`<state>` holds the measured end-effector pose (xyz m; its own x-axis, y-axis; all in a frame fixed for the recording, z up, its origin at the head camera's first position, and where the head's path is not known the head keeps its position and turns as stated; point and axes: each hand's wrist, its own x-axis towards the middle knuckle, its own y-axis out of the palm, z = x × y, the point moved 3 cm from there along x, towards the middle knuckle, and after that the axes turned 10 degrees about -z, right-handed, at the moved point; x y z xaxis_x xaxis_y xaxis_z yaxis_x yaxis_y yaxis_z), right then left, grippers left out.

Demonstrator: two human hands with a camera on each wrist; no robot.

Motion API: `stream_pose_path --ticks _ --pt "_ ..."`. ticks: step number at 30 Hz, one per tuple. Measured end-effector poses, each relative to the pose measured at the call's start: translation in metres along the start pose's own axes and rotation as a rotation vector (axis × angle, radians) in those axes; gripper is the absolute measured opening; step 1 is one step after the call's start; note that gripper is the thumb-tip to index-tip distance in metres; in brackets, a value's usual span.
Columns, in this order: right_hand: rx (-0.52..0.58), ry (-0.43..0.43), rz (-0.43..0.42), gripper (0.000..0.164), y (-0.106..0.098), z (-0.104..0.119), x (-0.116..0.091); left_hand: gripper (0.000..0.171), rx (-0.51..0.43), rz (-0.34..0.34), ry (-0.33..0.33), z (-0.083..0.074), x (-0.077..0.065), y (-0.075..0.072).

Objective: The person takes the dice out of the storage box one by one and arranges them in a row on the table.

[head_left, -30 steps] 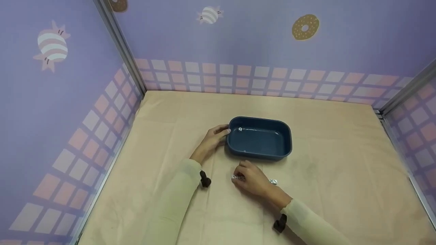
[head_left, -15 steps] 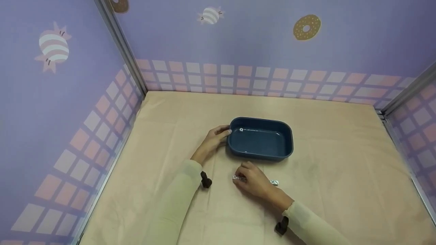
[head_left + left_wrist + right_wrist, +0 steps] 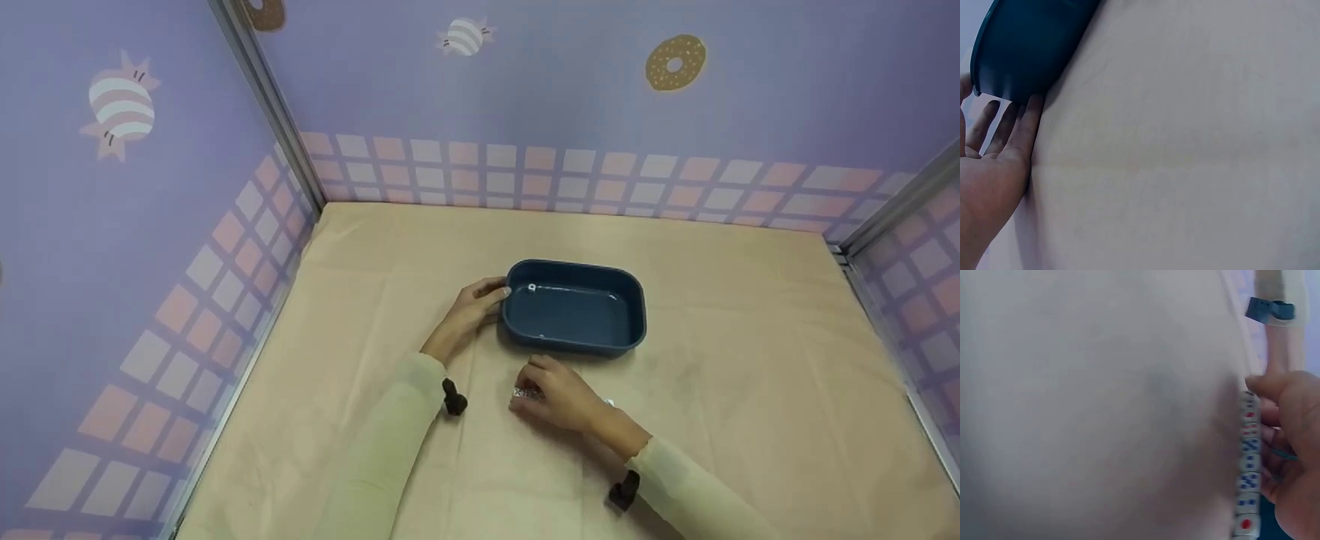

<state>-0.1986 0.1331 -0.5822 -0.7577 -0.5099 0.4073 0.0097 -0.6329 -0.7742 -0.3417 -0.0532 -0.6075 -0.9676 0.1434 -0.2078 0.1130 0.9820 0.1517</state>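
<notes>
A deep blue rectangular box (image 3: 574, 346) stands on the cloth, its open top facing up. My left hand (image 3: 466, 311) holds its left end: the thumb lies at the rim and the fingers (image 3: 1026, 126) reach along the outer wall. In front of the box, my right hand (image 3: 561, 394) pinches at a straight row of white dice (image 3: 1249, 481), thumb on one side and fingers on the other. Red and blue pips show in the right wrist view. From the head, the hand hides most of the row; a few dice show between thumb and fingers.
Beige cloth (image 3: 750, 360) with faint creases covers the table. Purple patterned panels (image 3: 525, 90) close in the back and both sides, with metal posts at the corners. A small white spot (image 3: 532, 287) shows inside the box; what it is cannot be told.
My right hand has shifted slightly at the row, and its wrist now hides more of the right end. The left hand and the box keep their places.
</notes>
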Motion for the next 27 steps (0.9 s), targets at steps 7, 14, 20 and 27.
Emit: stream_pose_path --ticks 7,14,20,27 --pt "0.156 0.048 -0.162 0.011 -0.051 -0.01 0.039 0.048 -0.013 0.011 0.015 -0.003 0.002 0.0" --pt "0.13 0.142 -0.33 0.012 -0.075 -0.041 0.079 0.046 -0.008 0.011 0.013 -0.003 0.002 -0.002" --pt "0.115 0.303 -0.282 0.024 -0.06 -0.075 0.101 0.045 -0.047 0.016 0.004 0.001 0.002 -0.002" --pt "0.051 0.407 -0.143 0.039 -0.044 -0.095 0.109 0.043 -0.043 0.01 0.01 0.003 0.001 -0.001"
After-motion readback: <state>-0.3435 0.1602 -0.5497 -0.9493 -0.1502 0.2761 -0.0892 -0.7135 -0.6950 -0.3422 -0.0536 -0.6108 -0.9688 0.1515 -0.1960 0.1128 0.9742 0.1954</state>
